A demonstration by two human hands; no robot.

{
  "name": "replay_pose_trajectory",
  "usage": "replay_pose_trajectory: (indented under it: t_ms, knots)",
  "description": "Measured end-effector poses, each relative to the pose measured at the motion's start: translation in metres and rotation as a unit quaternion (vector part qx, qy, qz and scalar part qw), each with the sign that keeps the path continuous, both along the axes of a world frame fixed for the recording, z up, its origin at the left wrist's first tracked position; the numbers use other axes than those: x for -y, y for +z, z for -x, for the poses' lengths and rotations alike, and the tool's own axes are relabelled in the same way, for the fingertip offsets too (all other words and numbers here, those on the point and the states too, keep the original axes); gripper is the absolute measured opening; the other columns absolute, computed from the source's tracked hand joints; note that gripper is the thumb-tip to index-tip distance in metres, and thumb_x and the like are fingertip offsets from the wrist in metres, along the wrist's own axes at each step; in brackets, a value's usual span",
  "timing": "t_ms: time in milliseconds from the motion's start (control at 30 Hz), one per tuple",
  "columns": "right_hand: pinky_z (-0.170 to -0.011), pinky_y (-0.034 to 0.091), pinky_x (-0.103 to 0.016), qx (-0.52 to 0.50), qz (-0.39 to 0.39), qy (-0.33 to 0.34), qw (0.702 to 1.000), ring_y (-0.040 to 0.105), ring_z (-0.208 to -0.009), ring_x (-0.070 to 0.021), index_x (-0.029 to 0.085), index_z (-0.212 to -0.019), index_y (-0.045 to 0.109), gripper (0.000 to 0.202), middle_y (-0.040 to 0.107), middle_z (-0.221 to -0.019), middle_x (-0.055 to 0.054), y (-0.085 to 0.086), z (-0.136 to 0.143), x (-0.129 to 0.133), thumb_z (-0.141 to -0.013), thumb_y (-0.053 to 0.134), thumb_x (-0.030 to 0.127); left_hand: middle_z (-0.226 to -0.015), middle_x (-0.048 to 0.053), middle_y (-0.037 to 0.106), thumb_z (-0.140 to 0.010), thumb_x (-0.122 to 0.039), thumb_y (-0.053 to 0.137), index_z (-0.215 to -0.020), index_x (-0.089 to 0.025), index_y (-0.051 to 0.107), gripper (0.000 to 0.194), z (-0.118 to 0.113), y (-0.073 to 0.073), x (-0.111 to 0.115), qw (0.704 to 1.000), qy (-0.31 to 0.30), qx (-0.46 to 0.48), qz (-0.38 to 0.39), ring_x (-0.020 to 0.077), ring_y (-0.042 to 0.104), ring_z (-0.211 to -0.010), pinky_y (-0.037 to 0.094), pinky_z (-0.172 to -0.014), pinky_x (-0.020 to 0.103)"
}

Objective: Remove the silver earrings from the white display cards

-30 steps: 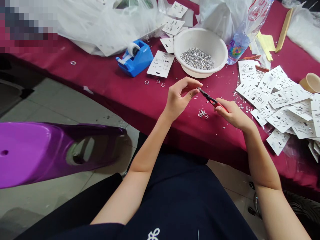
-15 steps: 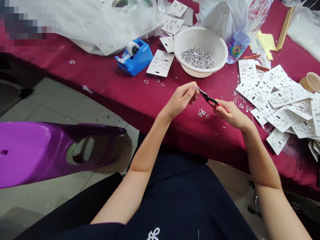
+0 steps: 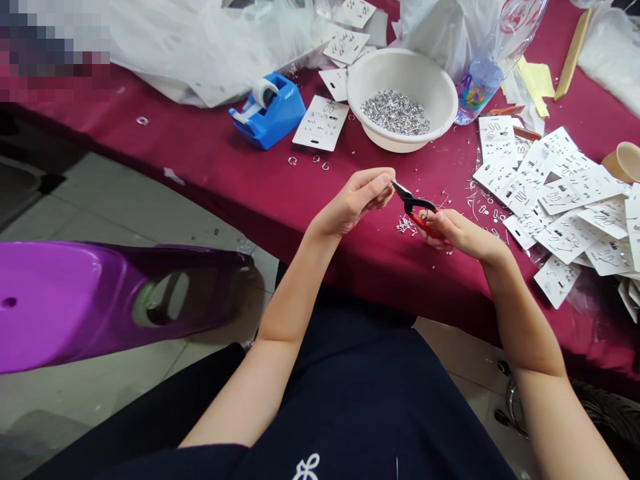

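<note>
My right hand (image 3: 453, 230) is wrapped round the red handles of a pair of pliers (image 3: 414, 203), whose dark jaws point up and to the left. The tip of the pliers reaches the fingertips of my left hand (image 3: 367, 195). That hand is closed in a pinch; what it holds is too small and hidden to name. Just below the pliers lies a small pile of silvery metal pieces (image 3: 406, 225) on the cloth. Beyond both hands stands a white bowl (image 3: 357, 90) with many small silvery metal pieces (image 3: 395, 112) in it.
Many white jewellery cards (image 3: 565, 237) are heaped at the right. A blue tape dispenser (image 3: 273, 117) and a single card (image 3: 321, 123) sit left of the bowl. A plastic bottle (image 3: 475, 90) stands behind. A purple stool (image 3: 45, 300) is at the lower left.
My right hand has turned and dropped slightly, and the pliers' handles have spread apart. My left hand has shifted a little to the left and down, still pinched.
</note>
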State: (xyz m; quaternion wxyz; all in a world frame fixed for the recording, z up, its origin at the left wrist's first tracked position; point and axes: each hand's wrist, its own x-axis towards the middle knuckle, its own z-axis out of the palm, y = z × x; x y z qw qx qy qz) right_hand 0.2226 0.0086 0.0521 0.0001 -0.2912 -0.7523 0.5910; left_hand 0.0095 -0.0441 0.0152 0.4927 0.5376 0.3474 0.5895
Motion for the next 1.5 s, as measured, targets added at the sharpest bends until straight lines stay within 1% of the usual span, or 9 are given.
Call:
replay_pose_trajectory:
  t_ms: [100,167,267,367,533,967,1200,1333,1500]
  knots:
    - [-0.043,0.025,-0.023,-0.004,-0.012,-0.022,1.0,0.03,-0.046,-0.0061,0.021,-0.075,0.037,0.065,0.033,-0.055,0.006,-0.002,0.0,-0.002,-0.085,0.032,0.085,-0.058,-0.004,0.031,-0.093,-0.063,0.052,-0.063,-0.021,0.036,0.054,-0.002,-0.005,-0.005,0.998,0.036,-0.031,-0.031,0.0077,0.03,-0.048,0.029,-0.047,0.026]
    - [-0.044,0.025,-0.022,-0.016,-0.039,-0.046,0.998,0.031,-0.049,-0.0057,0.021,-0.073,0.036,0.064,0.035,-0.058,0.005,-0.004,0.001,-0.002,-0.086,0.036,0.084,-0.06,-0.003,0.039,-0.096,-0.064,0.043,-0.069,-0.022,0.043,0.05,-0.004,-0.011,-0.009,0.988,0.113,-0.086,-0.068,0.0094,0.037,-0.051,0.035,-0.051,0.027]
    - [-0.044,0.025,-0.022,-0.032,-0.06,-0.073,0.995,0.031,-0.05,-0.0054,0.021,-0.072,0.034,0.064,0.035,-0.059,0.005,-0.005,0.003,-0.002,-0.086,0.038,0.083,-0.066,-0.001,0.05,-0.099,-0.063,0.033,-0.088,-0.023,0.052,0.046,-0.008,-0.022,-0.014,0.947,0.226,-0.194,-0.121,0.0121,0.049,-0.057,0.041,-0.059,0.029]
    - [-0.042,0.026,-0.022,-0.036,-0.036,-0.083,0.995,0.031,-0.047,-0.0051,0.02,-0.074,0.038,0.064,0.034,-0.057,0.006,-0.005,0.004,-0.001,-0.085,0.037,0.084,-0.077,0.003,0.059,-0.101,-0.056,0.032,-0.098,-0.022,0.055,0.041,-0.01,-0.031,-0.015,0.905,0.283,-0.272,-0.166,0.0137,0.057,-0.068,0.044,-0.066,0.029]
    - [-0.04,0.028,-0.02,-0.034,0.02,-0.075,0.996,0.034,-0.042,-0.005,0.018,-0.077,0.047,0.07,0.036,-0.054,0.006,-0.004,0.005,0.002,-0.084,0.033,0.086,-0.083,0.003,0.059,-0.102,-0.046,0.043,-0.099,-0.022,0.057,0.028,-0.011,-0.033,-0.015,0.868,0.362,-0.269,-0.207,0.0131,0.058,-0.07,0.049,-0.072,0.029]
    - [-0.037,0.026,-0.019,-0.069,0.283,-0.01,0.956,0.025,-0.039,-0.0048,0.019,-0.078,0.045,0.076,0.032,-0.052,0.007,-0.006,0.012,0.012,-0.082,0.018,0.09,-0.093,0.005,0.062,-0.099,-0.053,0.046,-0.099,-0.025,0.06,0.032,-0.008,-0.031,-0.012,0.853,0.406,-0.236,-0.227,0.0187,0.065,-0.093,0.057,-0.086,0.037]
    - [-0.032,0.025,-0.019,-0.098,0.383,0.053,0.917,0.026,-0.033,-0.0048,0.019,-0.077,0.043,0.078,0.035,-0.048,0.008,-0.019,0.019,0.016,-0.078,0.017,0.093,-0.083,0.004,0.06,-0.1,-0.05,0.044,-0.081,-0.023,0.05,0.034,-0.007,-0.037,-0.014,0.853,0.416,-0.198,-0.246,0.0169,0.062,-0.08,0.054,-0.077,0.036]
    - [-0.031,0.025,-0.019,-0.105,0.415,0.065,0.901,0.025,-0.031,-0.0048,0.02,-0.075,0.041,0.078,0.035,-0.047,0.008,-0.022,0.021,0.018,-0.078,0.015,0.093,-0.085,0.006,0.059,-0.1,-0.052,0.038,-0.079,-0.023,0.046,0.037,-0.009,-0.036,-0.012,0.868,0.406,-0.192,-0.212,0.0179,0.06,-0.078,0.053,-0.074,0.037]
    - [-0.032,0.024,-0.018,-0.106,0.405,0.053,0.907,0.026,-0.032,-0.0046,0.019,-0.077,0.043,0.077,0.036,-0.047,0.008,-0.021,0.021,0.019,-0.079,0.022,0.092,-0.086,0.003,0.059,-0.101,-0.039,0.046,-0.085,-0.024,0.045,0.021,-0.013,-0.031,-0.013,0.857,0.404,-0.16,-0.277,0.0147,0.061,-0.078,0.052,-0.07,0.031]
